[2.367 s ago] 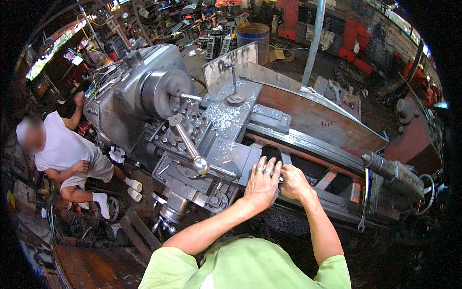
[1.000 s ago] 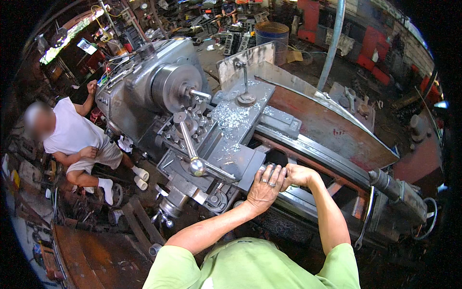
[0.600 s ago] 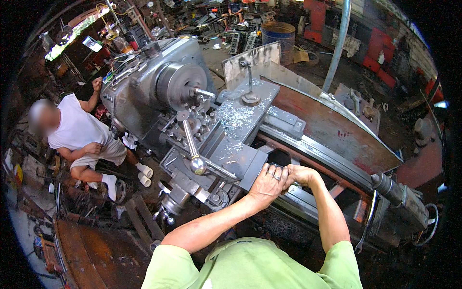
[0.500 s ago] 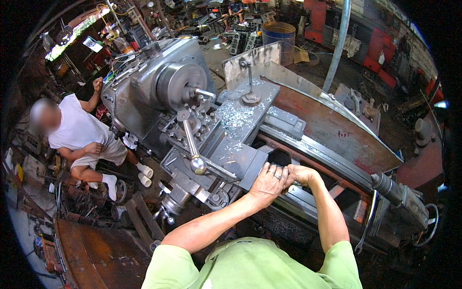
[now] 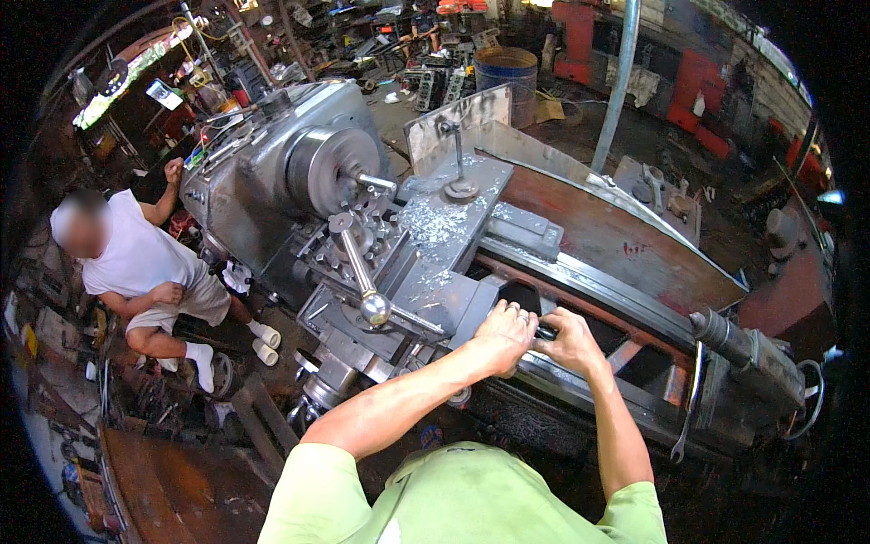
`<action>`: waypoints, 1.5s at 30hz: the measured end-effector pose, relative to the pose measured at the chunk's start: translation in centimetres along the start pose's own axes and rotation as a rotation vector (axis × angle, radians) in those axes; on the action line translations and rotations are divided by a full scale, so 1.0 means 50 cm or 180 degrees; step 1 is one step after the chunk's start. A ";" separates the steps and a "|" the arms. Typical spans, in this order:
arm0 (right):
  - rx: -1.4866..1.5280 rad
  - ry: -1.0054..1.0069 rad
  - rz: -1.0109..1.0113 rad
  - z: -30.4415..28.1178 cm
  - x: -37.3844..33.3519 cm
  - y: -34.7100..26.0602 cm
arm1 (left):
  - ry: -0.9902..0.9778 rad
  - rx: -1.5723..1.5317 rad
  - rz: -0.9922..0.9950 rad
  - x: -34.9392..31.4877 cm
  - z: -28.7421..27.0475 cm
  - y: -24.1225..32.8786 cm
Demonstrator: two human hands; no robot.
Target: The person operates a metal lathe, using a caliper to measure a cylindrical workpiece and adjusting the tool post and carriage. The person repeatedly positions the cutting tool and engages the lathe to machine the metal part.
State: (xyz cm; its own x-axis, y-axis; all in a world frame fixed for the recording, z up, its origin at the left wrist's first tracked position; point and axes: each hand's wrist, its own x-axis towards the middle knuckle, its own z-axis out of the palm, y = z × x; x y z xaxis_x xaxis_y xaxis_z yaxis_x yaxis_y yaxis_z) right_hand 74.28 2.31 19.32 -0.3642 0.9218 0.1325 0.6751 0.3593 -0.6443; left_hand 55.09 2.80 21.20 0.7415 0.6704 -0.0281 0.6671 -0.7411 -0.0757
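Both my hands are over the bed of a metal lathe, just right of its carriage [image 5: 467, 304]. My left hand [image 5: 509, 334] has rings on a finger and is closed, its grip mostly hidden. Close beside it, my right hand [image 5: 575, 341] has its fingers closed on a short black handle-like piece [image 5: 546, 332], which shows between the two hands. To the left, a round chuck [image 5: 313, 172] holds a shiny metal bar [image 5: 376, 184]. In front of the chuck stands a tool post with a long ball-ended lever [image 5: 362, 272]. Bright metal chips [image 5: 435, 222] lie on the carriage.
A person in a white shirt [image 5: 149, 245] sits at the left, one hand raised beside the headstock [image 5: 258, 172]. The tailstock [image 5: 752, 358] stands at the right, with a wrench [image 5: 691, 408] hanging near it. Behind are a metal pole [image 5: 616, 91] and a blue drum [image 5: 506, 77].
My right hand has moved slightly right, away from my left hand. The black piece between them now shows. The whole view has shifted a little.
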 end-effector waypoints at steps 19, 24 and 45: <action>-0.1544 0.2046 -0.0520 0.168 -0.073 -0.044 | -0.1358 -0.0576 0.0284 0.054 -0.056 -0.040; -0.1409 0.2117 -0.0629 0.173 -0.062 -0.034 | -0.1786 -0.0656 0.0349 0.072 -0.075 -0.047; -0.1207 0.1826 -0.0646 0.174 -0.032 -0.006 | 0.0550 -0.1074 -0.0330 -0.042 -0.008 0.008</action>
State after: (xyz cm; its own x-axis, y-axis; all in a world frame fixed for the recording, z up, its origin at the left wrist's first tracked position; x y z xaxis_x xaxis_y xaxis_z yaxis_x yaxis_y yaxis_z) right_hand 69.08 -0.54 12.73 -0.1817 0.7251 0.6643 0.8443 0.4614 -0.2726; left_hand 53.84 1.09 21.63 0.6508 0.7476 0.1328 0.7039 -0.6596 0.2635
